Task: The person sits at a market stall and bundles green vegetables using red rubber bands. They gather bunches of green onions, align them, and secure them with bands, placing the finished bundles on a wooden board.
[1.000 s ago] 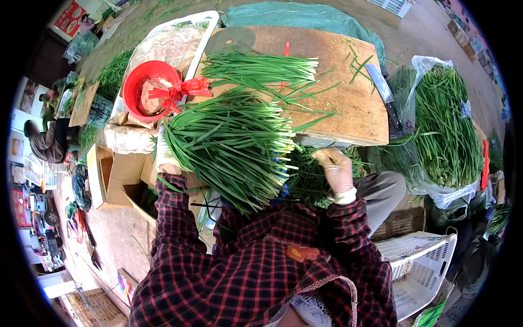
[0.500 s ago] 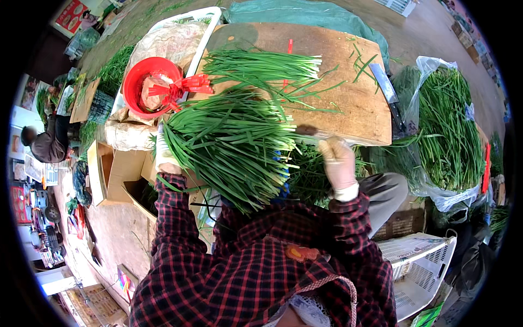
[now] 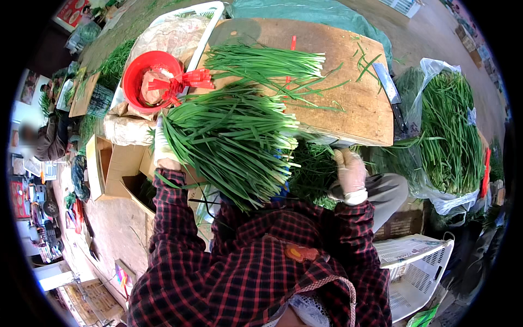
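Note:
A large bunch of garlic chives [image 3: 229, 144] lies across my left forearm side, green tips to the left and pale stem ends to the right. My gloved left hand [image 3: 165, 146] supports it from the left; its fingers are hidden under the leaves. My gloved right hand [image 3: 350, 170] is low, just off the board's front edge, beside loose chives [image 3: 313, 169] over my lap. Its fingers are curled together, and what they hold, if anything, is too small to make out. A smaller chive bunch [image 3: 267, 61] rests on the wooden board [image 3: 348, 117] across a red strip [image 3: 293, 43].
A red bowl [image 3: 129, 82] with red ties [image 3: 196, 79] stands at the board's left. A knife [image 3: 387, 84] lies along its right edge. Bagged chives [image 3: 449, 136] stand at right, above a white crate [image 3: 417, 289]. An opened cardboard box [image 3: 117, 174] is at left.
My right hand has moved slightly right and down, away from the stem ends, and its fingers now point up by the board's edge. The left hand and its bunch stay nearly in place.

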Tool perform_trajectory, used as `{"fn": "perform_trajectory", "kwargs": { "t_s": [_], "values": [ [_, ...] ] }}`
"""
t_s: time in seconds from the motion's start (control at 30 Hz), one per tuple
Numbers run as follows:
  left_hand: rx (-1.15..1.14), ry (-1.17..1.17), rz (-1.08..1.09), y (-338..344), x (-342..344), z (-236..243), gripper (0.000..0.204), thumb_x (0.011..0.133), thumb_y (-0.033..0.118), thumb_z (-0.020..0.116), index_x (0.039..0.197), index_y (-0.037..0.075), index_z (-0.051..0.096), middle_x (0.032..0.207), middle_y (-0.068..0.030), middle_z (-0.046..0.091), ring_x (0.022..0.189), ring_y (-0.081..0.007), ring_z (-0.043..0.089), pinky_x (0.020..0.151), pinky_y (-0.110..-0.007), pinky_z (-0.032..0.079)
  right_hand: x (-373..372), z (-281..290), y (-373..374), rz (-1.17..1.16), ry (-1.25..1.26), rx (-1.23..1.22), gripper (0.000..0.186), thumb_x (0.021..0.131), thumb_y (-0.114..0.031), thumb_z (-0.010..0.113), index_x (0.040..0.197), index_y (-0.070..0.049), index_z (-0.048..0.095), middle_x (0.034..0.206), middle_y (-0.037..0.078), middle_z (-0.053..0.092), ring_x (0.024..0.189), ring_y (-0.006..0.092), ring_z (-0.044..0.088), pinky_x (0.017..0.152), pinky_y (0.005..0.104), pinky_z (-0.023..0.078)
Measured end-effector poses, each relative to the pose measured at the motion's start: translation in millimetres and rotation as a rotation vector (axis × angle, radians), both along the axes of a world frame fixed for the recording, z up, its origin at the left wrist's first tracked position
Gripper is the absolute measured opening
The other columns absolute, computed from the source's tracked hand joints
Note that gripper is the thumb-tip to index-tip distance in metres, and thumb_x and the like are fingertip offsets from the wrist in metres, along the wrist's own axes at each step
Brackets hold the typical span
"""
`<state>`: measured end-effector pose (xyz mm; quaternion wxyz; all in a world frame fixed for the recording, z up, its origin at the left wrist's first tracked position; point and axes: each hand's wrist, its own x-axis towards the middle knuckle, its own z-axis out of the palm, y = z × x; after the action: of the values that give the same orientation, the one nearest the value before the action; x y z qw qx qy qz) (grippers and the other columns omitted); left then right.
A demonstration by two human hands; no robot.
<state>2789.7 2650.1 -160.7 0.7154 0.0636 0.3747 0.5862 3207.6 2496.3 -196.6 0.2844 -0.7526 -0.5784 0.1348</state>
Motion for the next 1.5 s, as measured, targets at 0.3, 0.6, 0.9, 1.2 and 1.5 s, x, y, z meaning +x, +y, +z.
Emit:
{"fn": "perform_trajectory", "kwargs": {
  "t_s": [0.3,0.6,0.9,1.2,1.5],
  "values": [
    [0.144,0.008,-0.031,17.0,-6.7,-13.7,0.041,0.093,0.035,0.043,0.117,0.003,0.054,0.117,-0.0115,0.058,0.103,-0.0273,0.055,0.094,-0.041,0.043,-75.0,37.6,36.6,0.217,0.215,-0.197,0.048,0.083,-0.047,0.057,0.101,-0.002,0.058,0.085,0.021,0.062,0.083,0.0364,0.060,0.071,0.0432,0.046],
    [0.174,0.027,0.026,29.6,26.2,4.0,0.054,0.093,0.039,0.038,0.129,-0.001,0.043,0.129,-0.0162,0.047,0.115,-0.0309,0.047,0.099,-0.044,0.037,0.1,-20.4,52.3,-0.183,0.555,-0.035,0.035,0.088,-0.034,0.057,0.082,0.000,0.064,0.069,0.005,0.061,0.064,0.0118,0.053,0.061,0.0257,0.044],
    [0.360,-0.266,-0.212,29.5,-9.3,-50.0,0.053,0.091,0.043,0.044,0.124,0.001,0.048,0.125,-0.0153,0.051,0.112,-0.0331,0.049,0.098,-0.047,0.039,-72.9,17.8,-6.1,0.193,1.154,-0.200,0.029,0.092,-0.026,0.052,0.080,-0.001,0.060,0.069,0.002,0.057,0.064,0.0065,0.047,0.061,0.0205,0.038],
    [0.317,-0.231,-0.175,24.2,-4.9,-46.8,0.051,0.092,0.041,0.043,0.124,0.003,0.049,0.125,-0.0142,0.052,0.111,-0.0332,0.050,0.098,-0.048,0.038,-69.2,74.4,-22.8,0.181,0.449,0.248,0.023,0.083,-0.028,0.063,0.083,-0.006,0.065,0.072,0.007,0.062,0.062,0.0166,0.056,0.060,0.0290,0.044],
    [0.048,0.260,0.167,10.9,22.7,-20.5,0.062,0.089,0.055,0.039,0.124,0.005,0.050,0.120,-0.0123,0.055,0.105,-0.0310,0.054,0.093,-0.044,0.043,-66.0,37.3,29.3,0.035,0.169,0.146,0.027,0.085,-0.033,0.057,0.078,-0.008,0.063,0.071,0.013,0.060,0.069,0.0323,0.058,0.059,0.0407,0.045]
  ]
}}
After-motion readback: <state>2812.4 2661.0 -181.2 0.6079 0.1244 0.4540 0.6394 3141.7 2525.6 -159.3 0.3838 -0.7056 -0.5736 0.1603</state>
